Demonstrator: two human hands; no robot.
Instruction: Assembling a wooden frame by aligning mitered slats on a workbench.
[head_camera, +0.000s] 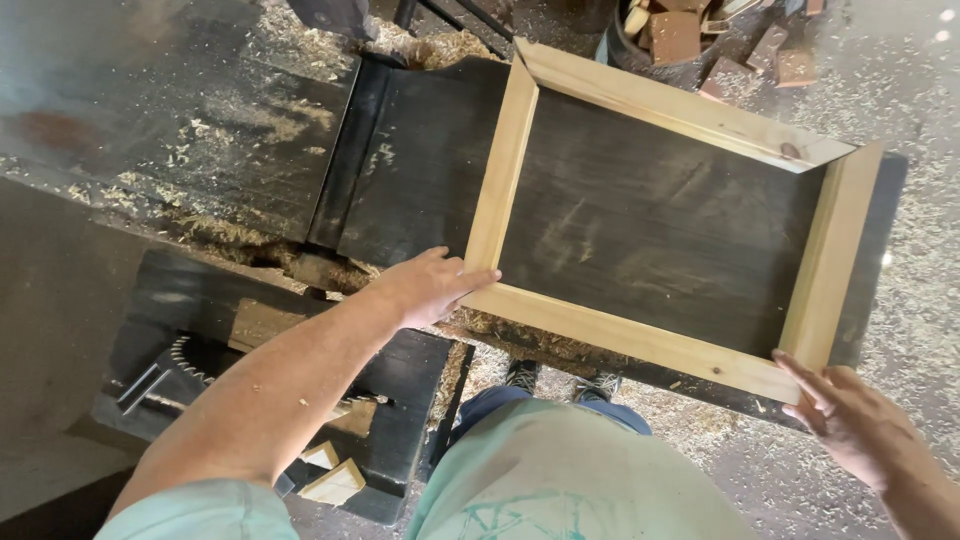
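Nearest the camera, the left hand (425, 288) lies with fingers spread flat against the near-left corner of a pale wooden frame (655, 348), while the right hand (850, 420), fingers open and gripping nothing, touches its near-right corner. All four mitred rails already meet in a rectangle lying flat on the dark, sawdust-strewn workbench (230, 140), though whether the joints are fastened I cannot tell. Beyond the frame, a bucket of wood offcuts (672, 35) stands on the floor.

frame (640, 100): pale yellow wood, one dark knot | table (420, 170): black | shirt (570, 480): light green | blocks (676, 36): reddish-brown
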